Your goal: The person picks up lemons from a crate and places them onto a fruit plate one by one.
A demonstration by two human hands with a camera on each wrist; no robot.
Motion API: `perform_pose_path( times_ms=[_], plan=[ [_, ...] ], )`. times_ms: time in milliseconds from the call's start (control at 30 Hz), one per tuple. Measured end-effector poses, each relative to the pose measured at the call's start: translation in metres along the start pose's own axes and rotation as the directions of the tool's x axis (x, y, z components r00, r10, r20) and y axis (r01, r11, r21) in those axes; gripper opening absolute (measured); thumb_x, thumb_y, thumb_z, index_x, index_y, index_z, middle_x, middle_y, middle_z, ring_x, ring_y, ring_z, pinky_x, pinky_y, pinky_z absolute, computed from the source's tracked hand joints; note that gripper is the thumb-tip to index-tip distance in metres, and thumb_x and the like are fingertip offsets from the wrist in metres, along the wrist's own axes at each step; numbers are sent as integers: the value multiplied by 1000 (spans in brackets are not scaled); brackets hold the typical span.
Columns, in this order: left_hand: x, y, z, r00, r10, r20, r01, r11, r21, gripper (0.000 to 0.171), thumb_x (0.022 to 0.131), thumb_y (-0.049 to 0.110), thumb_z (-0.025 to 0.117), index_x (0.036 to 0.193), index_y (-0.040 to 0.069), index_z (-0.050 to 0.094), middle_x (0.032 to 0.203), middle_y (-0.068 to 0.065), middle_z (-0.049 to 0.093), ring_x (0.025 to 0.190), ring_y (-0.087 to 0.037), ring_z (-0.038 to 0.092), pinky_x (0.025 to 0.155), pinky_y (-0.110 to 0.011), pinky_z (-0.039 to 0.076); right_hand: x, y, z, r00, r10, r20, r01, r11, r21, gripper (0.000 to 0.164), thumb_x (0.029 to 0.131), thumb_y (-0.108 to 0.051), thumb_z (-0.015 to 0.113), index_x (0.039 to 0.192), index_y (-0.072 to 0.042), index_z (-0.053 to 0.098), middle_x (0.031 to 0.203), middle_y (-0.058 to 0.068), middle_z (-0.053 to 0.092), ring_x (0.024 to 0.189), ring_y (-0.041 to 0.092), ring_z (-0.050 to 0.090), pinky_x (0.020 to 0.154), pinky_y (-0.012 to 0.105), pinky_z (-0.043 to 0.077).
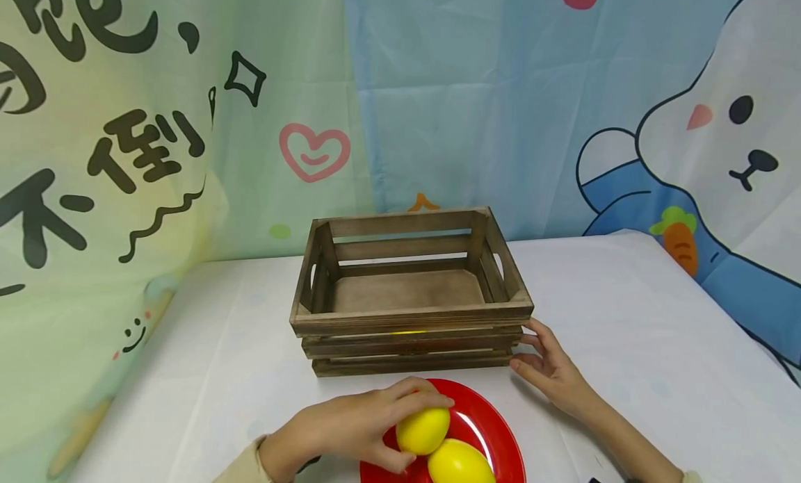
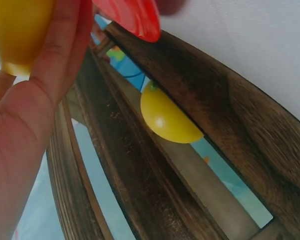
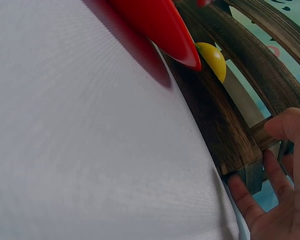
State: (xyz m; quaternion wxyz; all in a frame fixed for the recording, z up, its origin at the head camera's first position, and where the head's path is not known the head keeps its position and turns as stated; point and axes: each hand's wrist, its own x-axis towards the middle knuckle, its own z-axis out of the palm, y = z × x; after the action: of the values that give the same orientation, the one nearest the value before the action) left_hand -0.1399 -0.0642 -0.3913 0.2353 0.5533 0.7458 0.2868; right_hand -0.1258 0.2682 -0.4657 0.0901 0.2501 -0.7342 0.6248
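My left hand [image 1: 369,420] reaches over a red plate [image 1: 505,434] and grips a yellow lemon [image 1: 423,431], thumb on the near side and fingers over the top. A second lemon [image 1: 461,462] lies on the plate right beside it. Behind the plate stands a slatted wooden crate [image 1: 413,323]. Through its front slats another lemon [image 2: 167,117] shows inside; from above, the front wall mostly hides it. At the crate's front right corner rests my right hand [image 1: 557,375], its fingertips [image 3: 242,192] touching the ends of the slats with fingers only slightly bent.
A white cloth [image 1: 626,316] covers the table. Behind the crate hangs a printed fabric backdrop [image 1: 450,121] with a white cartoon animal on the right and dark lettering on the left. The plate's rim comes close to the crate's front.
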Motion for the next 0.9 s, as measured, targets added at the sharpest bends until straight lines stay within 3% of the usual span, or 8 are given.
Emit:
perform_pose_path(
  times_ms=[433, 667, 900],
  plan=[
    [2, -8, 3, 998, -47, 45, 43, 995, 88, 64, 92, 19, 67, 148, 21, 37, 146, -1, 39, 118, -9, 51, 97, -16, 43, -1, 1, 1, 1000, 12, -11, -13, 1000, -29, 78, 85, 22, 54, 151, -9, 28, 132, -17, 50, 107, 2, 58, 85, 16, 51],
    [3, -9, 2, 996, -58, 61, 53, 995, 89, 62, 93, 21, 67, 148, 24, 39, 147, 0, 40, 120, -9, 51, 97, -17, 44, 1, 0, 0, 1000, 8, -5, -8, 999, -34, 78, 84, 23, 54, 150, -9, 28, 132, -18, 50, 105, 2, 59, 85, 16, 51],
    [3, -11, 2, 997, -46, 59, 42, 996, 76, 55, 98, 28, 59, 149, 24, 37, 148, -2, 40, 124, -11, 49, 100, -18, 42, 1, -1, 0, 1000, 27, -9, -28, 998, -50, 78, 85, 21, 55, 151, -10, 27, 131, -18, 50, 104, 3, 60, 84, 15, 51]
  ],
)
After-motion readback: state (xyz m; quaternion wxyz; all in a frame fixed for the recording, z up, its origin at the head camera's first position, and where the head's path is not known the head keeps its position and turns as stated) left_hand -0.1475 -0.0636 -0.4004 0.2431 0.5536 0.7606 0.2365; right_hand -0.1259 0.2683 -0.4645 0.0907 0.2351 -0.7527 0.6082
